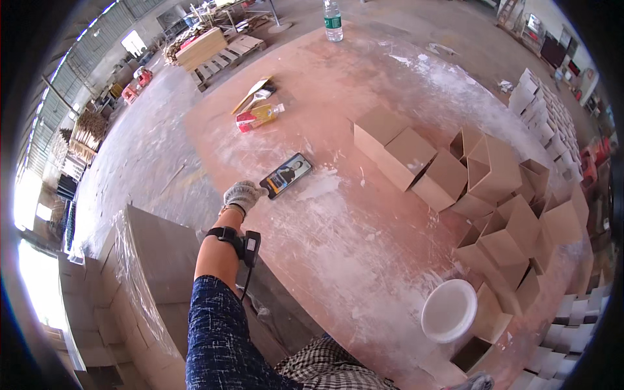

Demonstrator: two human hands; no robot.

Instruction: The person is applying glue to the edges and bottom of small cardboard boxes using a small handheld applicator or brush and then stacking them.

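My left hand [243, 196], in a pale knitted glove, reaches out over the left edge of the table. Its fingers are curled, and they close on the near left corner of a smartphone [286, 175] with a lit screen. The phone seems to lie face up on the tabletop. At the bottom edge, only a gloved bit of my right hand [480, 381] shows, below the folded cardboard pieces; its fingers are mostly cut off. A white round bowl [448, 311] stands above it on the table.
Folded cardboard boxes [487, 175] crowd the right side of the dusty reddish table [325, 260]. Farther off lie a red-and-yellow packet [259, 117] and a brush [260, 95]. A water bottle [333, 23] stands at the far edge. Plastic-wrapped cartons [156, 260] are stacked at left.
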